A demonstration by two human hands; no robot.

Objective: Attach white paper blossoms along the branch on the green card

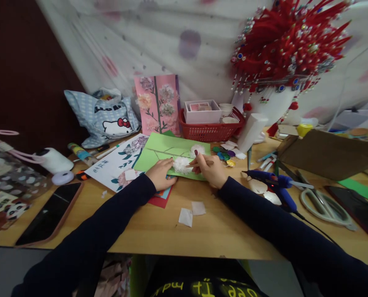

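A light green sheet (159, 144) with a drawn branch lies on the desk. Two white ruffled paper flowers sit on it, the nearer one (181, 165) between my hands and the other (197, 150) just behind. My left hand (160, 174) rests with spread fingers on the sheet's lower left part, its fingertips beside the nearer flower. In my right hand (210, 168) is a thin wooden stick (191, 166), its tip at that flower's right side. Two small white paper squares (186, 217) lie on the desk in front of me.
A blue glue gun (273, 180), scissors (326, 208) and a propped brown board (329, 153) are on the right. Behind stand a red basket (210, 131) and a pink flower picture (151, 107). A phone (49, 214) and a painted white sheet (105, 168) are on the left.
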